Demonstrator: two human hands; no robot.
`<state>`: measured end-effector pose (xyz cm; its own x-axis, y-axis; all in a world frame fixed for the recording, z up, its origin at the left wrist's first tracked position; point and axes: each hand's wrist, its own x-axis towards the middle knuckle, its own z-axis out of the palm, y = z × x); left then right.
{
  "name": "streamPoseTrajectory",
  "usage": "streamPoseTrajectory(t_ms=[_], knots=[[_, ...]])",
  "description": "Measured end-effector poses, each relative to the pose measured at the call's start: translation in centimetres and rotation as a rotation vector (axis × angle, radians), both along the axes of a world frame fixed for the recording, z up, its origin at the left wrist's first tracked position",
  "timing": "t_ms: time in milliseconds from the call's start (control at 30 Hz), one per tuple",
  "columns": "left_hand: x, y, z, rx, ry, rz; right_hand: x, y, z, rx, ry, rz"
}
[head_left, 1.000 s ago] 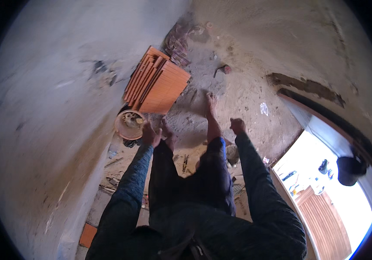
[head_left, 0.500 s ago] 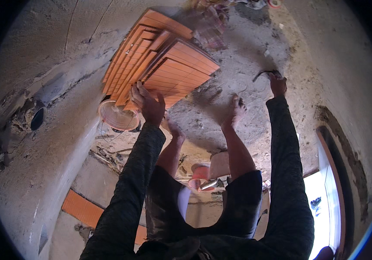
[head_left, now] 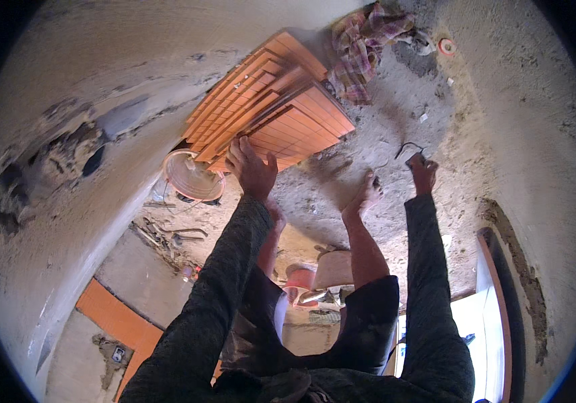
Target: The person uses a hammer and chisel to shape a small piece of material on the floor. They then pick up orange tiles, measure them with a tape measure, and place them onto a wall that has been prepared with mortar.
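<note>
My left hand (head_left: pixel 251 164), fingers bent and thumb apart, rests on the lower part of a stack of orange grooved tiles (head_left: pixel 311 124) leaning at the left wall. Just below the stack is a shallow round pan (head_left: pixel 179 174). On the right, my right hand (head_left: pixel 423 173) is closed on a small dark tool (head_left: pixel 415 158), with a thin curved dark piece beside it over the dusty floor; its exact shape is unclear.
A checked cloth (head_left: pixel 358 47) and a ring-shaped object (head_left: pixel 446 46) lie farther forward. Behind my legs are a red bucket (head_left: pixel 300 279), scattered debris (head_left: pixel 173 238) and orange tiles (head_left: pixel 103 302). Rough walls flank me, with a bright opening (head_left: pixel 486 349) at lower right.
My left hand has risen from near the pan onto the tile stack. My right hand reached forward, took hold of the small tool, then drew slightly back. The view has shifted.
</note>
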<state>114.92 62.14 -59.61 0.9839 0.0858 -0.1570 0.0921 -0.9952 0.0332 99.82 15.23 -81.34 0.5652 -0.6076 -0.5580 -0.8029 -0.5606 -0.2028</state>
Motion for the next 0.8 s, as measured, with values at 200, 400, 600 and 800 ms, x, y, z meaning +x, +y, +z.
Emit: streamPoseTrajectory(t_ms=[200,400,600,800], knots=[[1.1,1.5,2.3,-0.007,0.125,0.009,-3.0,7.2,10.7,0.348,-0.153,-0.281],[-0.5,2.0,3.3,-0.093,0.236,-0.051,-5.3,9.0,18.2,0.582,-0.119,-0.363],[-3.6,1.7,4.2,-0.148,0.492,-0.24,-5.3,8.7,31.3,0.696,0.103,-0.533],[-10.2,3.4,11.7,-0.155,0.576,-0.235,-5.8,7.9,43.8,0.845,0.116,-0.352]])
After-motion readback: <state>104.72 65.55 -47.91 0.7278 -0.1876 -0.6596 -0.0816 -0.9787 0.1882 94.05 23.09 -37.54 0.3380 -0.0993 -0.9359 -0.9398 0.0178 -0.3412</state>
